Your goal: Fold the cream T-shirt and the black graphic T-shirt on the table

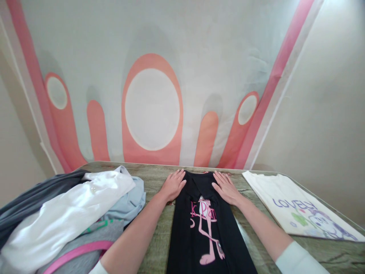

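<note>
A black T-shirt [182, 236] with a pink cartoon print lies lengthwise in front of me, its sides folded in and its collar at the far end. My left hand [173, 185] rests flat at its far left corner, fingers stretched out and touching the cloth's edge. At the far right corner my right hand [226, 188] lies flat in the same way, fingers extended. Neither hand grips the cloth. The near end of the shirt runs out of view at the bottom.
On the left is a loose pile of clothes, with a white satiny garment [71, 205], dark grey cloth [37, 190], light blue cloth [128, 201] and a grey piece with pink trim [82, 251]. A folded white T-shirt [265, 190] reading "LOVELY" lies right. The wooden table [154, 224] meets a patterned wall hanging [194, 76].
</note>
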{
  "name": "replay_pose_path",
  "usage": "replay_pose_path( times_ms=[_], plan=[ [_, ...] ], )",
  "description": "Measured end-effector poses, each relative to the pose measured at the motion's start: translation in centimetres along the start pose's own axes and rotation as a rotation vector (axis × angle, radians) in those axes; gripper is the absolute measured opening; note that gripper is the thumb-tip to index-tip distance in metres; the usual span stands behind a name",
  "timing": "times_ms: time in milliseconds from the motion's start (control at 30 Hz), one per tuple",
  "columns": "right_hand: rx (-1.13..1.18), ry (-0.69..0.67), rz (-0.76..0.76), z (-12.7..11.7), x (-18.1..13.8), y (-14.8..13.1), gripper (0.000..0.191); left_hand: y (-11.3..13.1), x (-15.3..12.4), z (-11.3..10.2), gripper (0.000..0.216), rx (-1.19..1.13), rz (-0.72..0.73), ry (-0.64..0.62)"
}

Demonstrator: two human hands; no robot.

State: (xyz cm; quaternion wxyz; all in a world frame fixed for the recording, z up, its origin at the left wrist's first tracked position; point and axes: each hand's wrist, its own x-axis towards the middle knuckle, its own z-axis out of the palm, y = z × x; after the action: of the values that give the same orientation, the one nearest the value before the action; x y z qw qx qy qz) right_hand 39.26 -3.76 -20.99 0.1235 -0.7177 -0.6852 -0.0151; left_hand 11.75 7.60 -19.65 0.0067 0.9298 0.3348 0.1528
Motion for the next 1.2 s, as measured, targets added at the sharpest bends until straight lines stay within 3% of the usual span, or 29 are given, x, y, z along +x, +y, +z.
replay_pose_path(
  times_ms=[133,333,467,667,800,967,1200],
  plan=[
    [0.015,-0.120,0.033,0.1,-0.3,0.4,0.070,0.1,-0.2,-0.1,0.055,-0.033,0.017,-0.143],
    [0.041,-0.067,0.184,0.4,-1.1,1.9,0.074,0.7,-0.8,-0.6,0.054,-0.029,-0.081,-0.077],
    [0.103,-0.075,0.051,-1.0,-4.4,1.3,0.071,2.1,-3.3,-2.1,0.052,-0.011,-0.035,-0.082],
    [0.205,-0.242,-0.251,-5.5,-13.6,-3.6,0.060,7.2,-9.7,-5.0,0.048,0.001,0.165,-0.203],
    [0.234,-0.305,-0.286,-6.7,-16.9,-5.3,0.064,9.3,-12.1,-5.9,0.053,-0.049,0.151,-0.250],
    [0.224,-0.244,-0.214,-5.7,-13.8,-4.3,0.062,8.6,-10.0,-5.6,0.053,-0.033,0.072,-0.183],
    [0.160,-0.152,-0.102,-2.3,-7.0,-4.2,0.069,6.1,-5.5,-2.9,0.052,-0.043,0.013,-0.211]
  ],
)
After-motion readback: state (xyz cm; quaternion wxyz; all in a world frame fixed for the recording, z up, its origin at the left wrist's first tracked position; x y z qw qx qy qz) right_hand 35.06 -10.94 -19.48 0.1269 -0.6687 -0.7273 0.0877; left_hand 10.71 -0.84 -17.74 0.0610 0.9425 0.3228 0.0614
